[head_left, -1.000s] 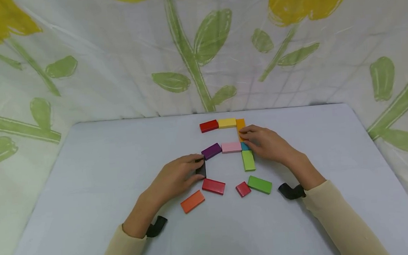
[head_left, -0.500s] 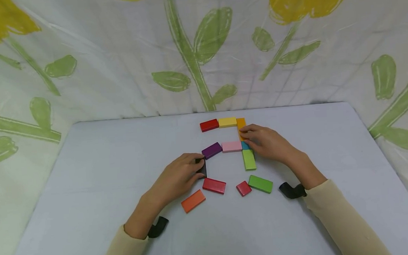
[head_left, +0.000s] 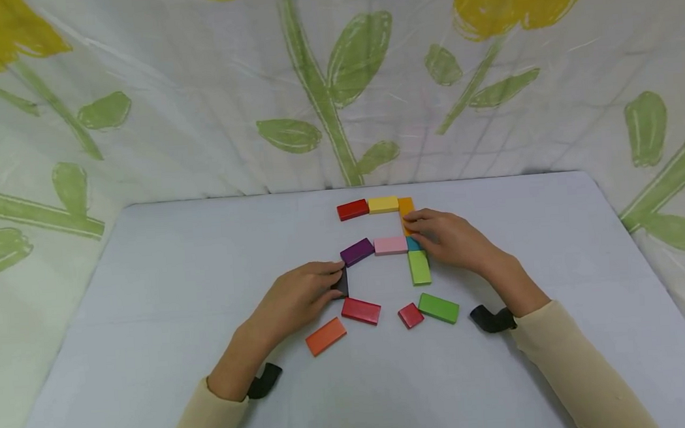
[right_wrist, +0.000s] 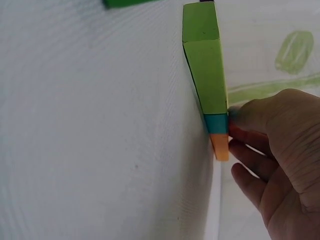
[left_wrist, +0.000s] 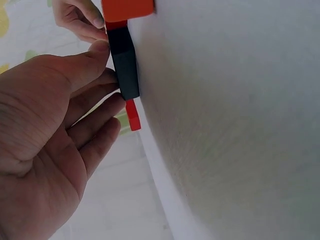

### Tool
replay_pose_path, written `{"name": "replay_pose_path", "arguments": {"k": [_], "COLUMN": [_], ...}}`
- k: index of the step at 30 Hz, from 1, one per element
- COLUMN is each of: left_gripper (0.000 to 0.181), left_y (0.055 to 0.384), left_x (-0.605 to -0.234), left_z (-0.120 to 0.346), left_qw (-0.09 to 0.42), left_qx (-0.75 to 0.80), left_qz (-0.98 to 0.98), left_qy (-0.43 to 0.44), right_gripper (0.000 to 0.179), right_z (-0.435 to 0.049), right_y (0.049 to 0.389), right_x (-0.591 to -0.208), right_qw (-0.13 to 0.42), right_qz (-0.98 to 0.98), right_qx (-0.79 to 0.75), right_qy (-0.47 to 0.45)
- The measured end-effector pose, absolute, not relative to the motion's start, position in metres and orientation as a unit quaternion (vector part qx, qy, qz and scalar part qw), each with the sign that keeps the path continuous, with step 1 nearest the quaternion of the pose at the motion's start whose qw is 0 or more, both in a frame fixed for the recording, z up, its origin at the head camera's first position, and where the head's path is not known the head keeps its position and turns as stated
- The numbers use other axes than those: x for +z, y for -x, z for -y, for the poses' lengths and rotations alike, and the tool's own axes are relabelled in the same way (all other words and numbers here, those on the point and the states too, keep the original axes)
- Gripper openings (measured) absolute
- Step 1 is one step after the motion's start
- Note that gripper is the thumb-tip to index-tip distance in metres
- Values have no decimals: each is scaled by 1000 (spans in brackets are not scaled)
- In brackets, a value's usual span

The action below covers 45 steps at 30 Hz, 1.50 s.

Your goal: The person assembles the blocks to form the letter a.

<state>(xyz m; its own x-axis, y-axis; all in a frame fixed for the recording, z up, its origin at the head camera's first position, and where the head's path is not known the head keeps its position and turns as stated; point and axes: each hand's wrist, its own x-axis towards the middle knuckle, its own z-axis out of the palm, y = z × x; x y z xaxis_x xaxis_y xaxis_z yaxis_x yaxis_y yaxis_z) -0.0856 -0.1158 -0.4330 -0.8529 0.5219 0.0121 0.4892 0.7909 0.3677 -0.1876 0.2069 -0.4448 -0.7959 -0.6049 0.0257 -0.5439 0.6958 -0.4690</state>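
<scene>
My left hand (head_left: 300, 295) holds a black block (head_left: 341, 285) lying on the table, thumb at its near end and fingertips at its far end. In the left wrist view the black block (left_wrist: 127, 70) stands between thumb and fingers. My right hand (head_left: 452, 238) rests its fingertips on the orange-yellow block (head_left: 405, 207), its thumb at a small blue block (head_left: 413, 244). A lime block (right_wrist: 207, 75) adjoins the blue one in the right wrist view. Purple (head_left: 357, 252) and pink (head_left: 390, 246) blocks lie between the hands.
Red (head_left: 353, 209) and yellow (head_left: 383, 204) blocks form the far row. Nearer lie a pinkish-red block (head_left: 361, 311), an orange block (head_left: 326, 336), a small red block (head_left: 410, 315) and a green block (head_left: 439, 307). A flowered curtain (head_left: 195, 118) hangs behind the white table (head_left: 176, 283).
Both hands keep nearly the same places on the blocks. The whole view shifts slightly; no block visibly changes its place in the layout.
</scene>
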Motion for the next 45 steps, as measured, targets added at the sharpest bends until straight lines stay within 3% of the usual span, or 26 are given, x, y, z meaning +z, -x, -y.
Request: {"name": "replay_pose_path", "arguments": {"k": [22,45], "left_gripper": [42,43], "left_y": [84,89], "left_x": [-435,-437], "left_z": [111,117], "left_qw": [70,44], "left_qx": [164,172], "left_qz": [-942,-939], "left_qy": [-284,-296], "right_gripper": [31,32], "right_z": [-216,-144], "right_y": [171,56], "right_x": [-441,-420], "right_qw": [25,-44], "right_qz": [-922,-850], "right_qx": [-249,-296], "right_qy": [297,434]}}
